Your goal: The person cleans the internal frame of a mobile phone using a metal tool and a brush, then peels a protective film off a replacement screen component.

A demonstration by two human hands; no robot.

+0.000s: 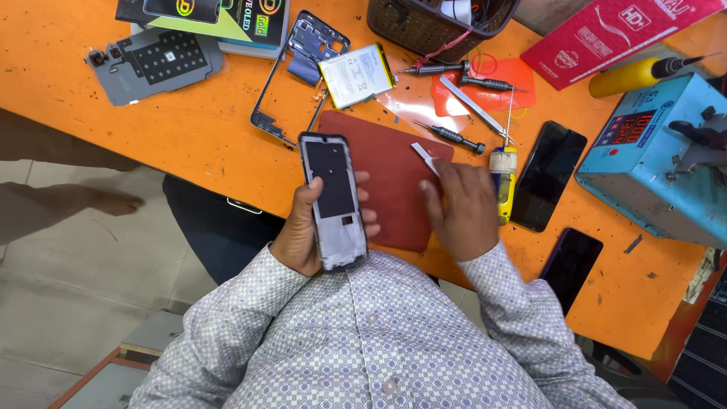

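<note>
1. Lying at the far left of the orange tabletop (pixel 189 129), a grey back cover (pixel 155 62) rests flat, just beside a dark printed box (pixel 227 19) at the top edge.
2. Next comes a bare phone frame (pixel 291 76), tilted, with a white battery (pixel 357 74) touching its right side.
3. The left hand (pixel 314 227) holds an opened phone (pixel 333 201) upright above the tabletop's near edge; its grip is wrapped around the phone, palm behind it, thumb on the left rim and fingertips (pixel 367 220) curling over the right rim, so the phone sits lengthwise along the palm.
4. A dark red mat (pixel 390 163) lies behind and just right of the phone.
5. The right hand (pixel 462 208) rests palm-down on the mat's right edge, its grip pressed together on a thin white strip (pixel 424 155) that sticks out up-left from the fingertips.
6. A yellow tool (pixel 503 182) lies just beside that hand, with screwdrivers (pixel 454 138) and tweezers (pixel 473 106) beyond.
7. Two dark phones (pixel 547 176) lie further right, near a blue machine (pixel 655 167).
</note>
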